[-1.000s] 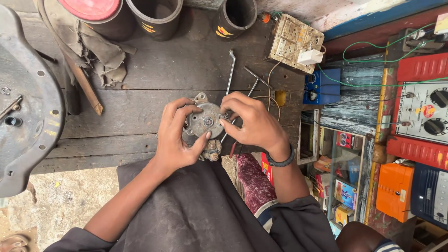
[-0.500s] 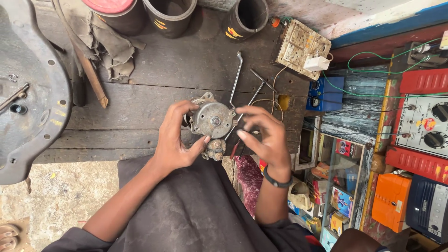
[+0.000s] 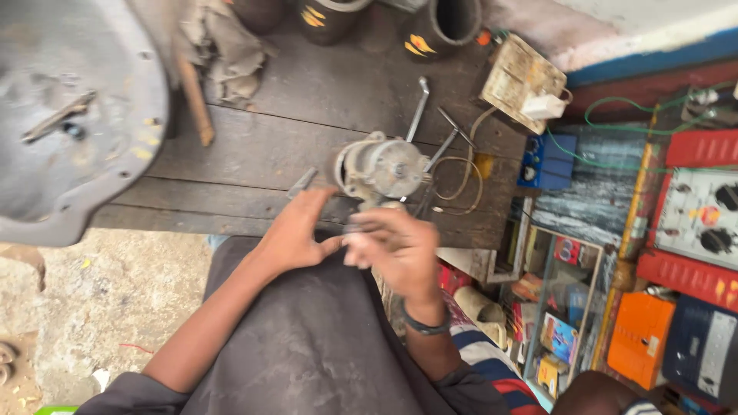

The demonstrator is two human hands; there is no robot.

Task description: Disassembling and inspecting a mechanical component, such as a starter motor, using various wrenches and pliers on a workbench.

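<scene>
Head view: the left hand is spread open, fingers loose and gripping nothing, its thumb meeting the right hand, whose fingers curl round something small and blurred; what it is cannot be told. The round metal motor part rests on the wooden bench just beyond the fingertips, apart from them. Half a second ago both hands clasped that part; now they have let go.

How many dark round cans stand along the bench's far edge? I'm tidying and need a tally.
3 show: one dark round can behind the crumpled rag, one with yellow marks in the middle, one open-mouthed further right. All are cropped by the frame; more may be hidden.
</scene>
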